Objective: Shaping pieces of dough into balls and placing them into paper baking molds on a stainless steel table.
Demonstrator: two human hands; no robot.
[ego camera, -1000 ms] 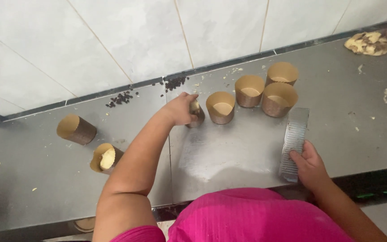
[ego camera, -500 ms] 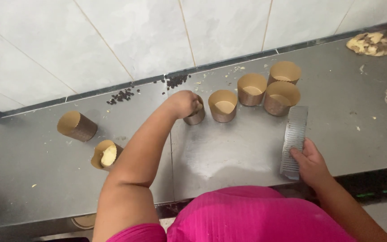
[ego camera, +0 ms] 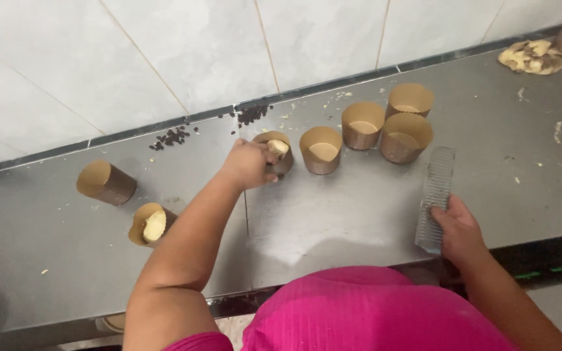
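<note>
Six brown paper baking cups are sitting on the steel bench (ego camera: 333, 214), and their poses are telling which ones are ready. At the far left, an empty cup (ego camera: 105, 182) is lying on its side with its mouth facing left, well apart from the others. Just to the right and nearer, a second tipped cup (ego camera: 151, 224) is lying with a lump of pale dough showing in its mouth; both appear to be waiting to be stood up. Behind them, scattered dark chips (ego camera: 173, 136) are lying along the foot of the tiled wall (ego camera: 183, 52).

Moving right, the left hand (ego camera: 250, 162) is reaching across the bench and is closing around the near side of an upright cup (ego camera: 276, 151), with a dough ball (ego camera: 278, 147) showing at its rim; the grip seems to be steadying the cup while the dough is settling inside. Beside it on the right, an upright filled cup (ego camera: 321, 149) is standing in line, and farther right three more filled cups (ego camera: 391, 120) are clustering together, touching or nearly so.

At the near right edge, the right hand (ego camera: 456, 231) is grasping the near end of a ribbed metal scraper (ego camera: 436, 195), which is lying flat on the bench, held ready rather than working. In the far right corner, leftover dough with dark flecks (ego camera: 533, 55) is resting on the bench.
</note>
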